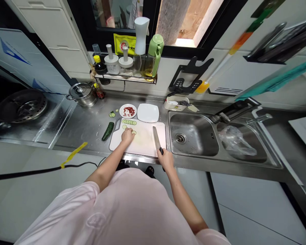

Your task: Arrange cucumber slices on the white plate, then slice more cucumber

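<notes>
Cucumber slices (pixel 128 121) are lying at 11 o'clock on the white cutting board (pixel 148 144); the left hand (pixel 128 136) is curling half-closed beside them, fingertips tucking in, apart from the chef's knife (pixel 156 139), which the right hand (pixel 165 160) is gripping firmly by its dark handle.

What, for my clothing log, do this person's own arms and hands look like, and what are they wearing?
They wear a loose, pale pink short-sleeved top, with a faint outlined mark on its front. The wide left sleeve ends above the elbow. The forearms are bare, and the left hand and right hand wear no gloves. No watch or bracelet shows.
</notes>
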A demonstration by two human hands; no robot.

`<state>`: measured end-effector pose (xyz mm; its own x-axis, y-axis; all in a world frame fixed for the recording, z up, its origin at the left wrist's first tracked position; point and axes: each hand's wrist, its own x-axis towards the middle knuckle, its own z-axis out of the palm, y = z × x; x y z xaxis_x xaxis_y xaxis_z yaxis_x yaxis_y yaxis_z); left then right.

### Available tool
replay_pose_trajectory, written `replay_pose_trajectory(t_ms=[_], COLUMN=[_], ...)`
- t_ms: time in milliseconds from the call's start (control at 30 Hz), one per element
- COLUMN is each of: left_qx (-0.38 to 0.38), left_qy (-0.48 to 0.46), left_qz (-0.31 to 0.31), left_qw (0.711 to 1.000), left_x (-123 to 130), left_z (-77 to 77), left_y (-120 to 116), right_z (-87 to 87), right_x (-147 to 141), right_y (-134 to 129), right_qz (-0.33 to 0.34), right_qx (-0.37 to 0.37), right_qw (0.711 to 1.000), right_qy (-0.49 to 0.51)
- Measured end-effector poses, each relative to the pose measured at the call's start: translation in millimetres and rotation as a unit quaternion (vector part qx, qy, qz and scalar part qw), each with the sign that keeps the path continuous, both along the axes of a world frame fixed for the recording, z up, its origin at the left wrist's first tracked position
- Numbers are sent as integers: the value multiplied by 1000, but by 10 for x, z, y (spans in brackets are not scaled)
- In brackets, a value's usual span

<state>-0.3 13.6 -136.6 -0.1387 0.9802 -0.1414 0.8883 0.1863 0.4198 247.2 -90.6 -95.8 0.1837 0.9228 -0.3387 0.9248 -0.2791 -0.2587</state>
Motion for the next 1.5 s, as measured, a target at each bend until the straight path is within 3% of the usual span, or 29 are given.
replay_pose_trajectory(t_ms=[200,367,633,1200,1500], left_qx=[-29,-9,27,52,43], left_qy=[-113,-174,-156,-18,2], left_qz=[62,128,207,157,136], left_qw=[991,976,965,986,990], left_x=[-89,-240,-495,-502,-480], left_z=[-16,-57,-71,5,28], left_y=[133,153,207,151,118], right_z=[0,-10,12,58,34], right_x=[-61,-81,-108,-108,-91], right_y=[-22,-5,24,45,43], right_qz=[5,14,20,33,44], right_qx=[-37,-46,-41,-48,-42], right_qw=[998,998,998,997,997], right_qy=[-40,-35,-37,-47,-44])
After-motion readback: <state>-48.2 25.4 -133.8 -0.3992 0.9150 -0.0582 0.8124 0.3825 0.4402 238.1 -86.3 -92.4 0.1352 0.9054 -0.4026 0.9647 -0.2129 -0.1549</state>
